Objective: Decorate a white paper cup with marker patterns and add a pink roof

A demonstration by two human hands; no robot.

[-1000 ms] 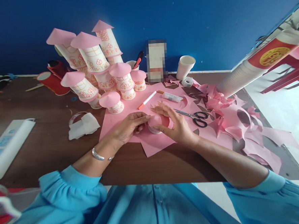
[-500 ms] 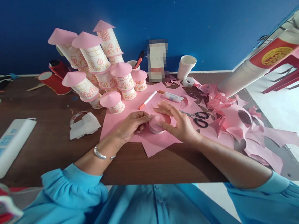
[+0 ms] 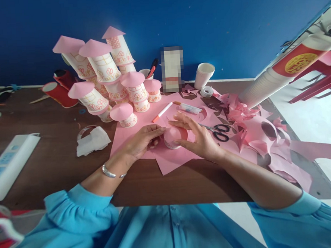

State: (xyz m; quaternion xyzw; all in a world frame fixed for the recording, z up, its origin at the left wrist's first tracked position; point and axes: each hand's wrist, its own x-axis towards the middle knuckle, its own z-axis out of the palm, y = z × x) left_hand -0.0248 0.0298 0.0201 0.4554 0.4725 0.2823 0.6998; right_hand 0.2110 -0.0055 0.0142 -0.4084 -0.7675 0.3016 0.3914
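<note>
A small white cup with a pink cone roof [image 3: 172,135] stands on the pink paper [image 3: 172,163] between my hands. My left hand [image 3: 148,140] pinches the left edge of the pink roof between thumb and fingertips. My right hand [image 3: 198,138] curves around the roof's right side, thumb low and fingers spread over the back, touching it. Just beyond my hands lie an orange-tipped marker [image 3: 162,112] and a clear glue tube [image 3: 190,108]. Scissors with black handles [image 3: 221,131] rest right of my right hand.
Several decorated cup towers [image 3: 103,68] with pink roofs stand back left. Pink scraps [image 3: 267,132], tape [image 3: 206,91], a white cup [image 3: 204,75] and a long cup stack [image 3: 277,72] are at right. A power strip [image 3: 15,163] lies left.
Both hands stay around the small roofed cup with almost the same grip. The right hand has opened slightly from the roof, so more of the cone shows. The view has shifted slightly.
</note>
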